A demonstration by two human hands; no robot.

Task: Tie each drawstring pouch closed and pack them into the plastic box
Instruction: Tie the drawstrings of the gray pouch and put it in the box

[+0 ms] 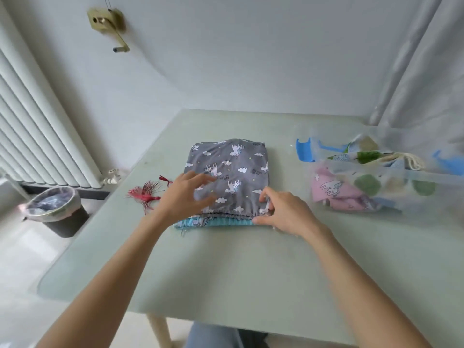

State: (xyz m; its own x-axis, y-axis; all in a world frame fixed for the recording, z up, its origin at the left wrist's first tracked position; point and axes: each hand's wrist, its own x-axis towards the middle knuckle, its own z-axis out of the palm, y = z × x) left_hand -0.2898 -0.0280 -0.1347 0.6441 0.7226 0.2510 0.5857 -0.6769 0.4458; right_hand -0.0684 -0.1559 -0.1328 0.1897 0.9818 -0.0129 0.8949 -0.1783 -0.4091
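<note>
Denim-clad knee (213,335) shows at the bottom edge, below the pale green tabletop (226,272). Two bare forearms reach forward over it. Left hand (184,197) lies on the near left part of a grey pouch (231,172), its fingers spread and fairly straight, gripping nothing. Right hand (281,212) is at the pouch's near right corner, where its thumb and fingers pinch the gathered hem; the cord itself is too small to tell. Grey pouch, printed with white animals and clouds, lies flat in the middle of the tabletop on top of a blue pouch (221,222), of which only a strip shows along the near edge. Just left of the left hand lies a red tassel (145,194). To the right, apart from the pouches, stands a clear plastic box (376,187) with blue clips; a pink pouch (336,192) and others with green print lie inside. On the floor at left sit a lined bin (55,209) and, beyond it, a white radiator (37,121). On the wall behind, a brass crank (110,26)
</note>
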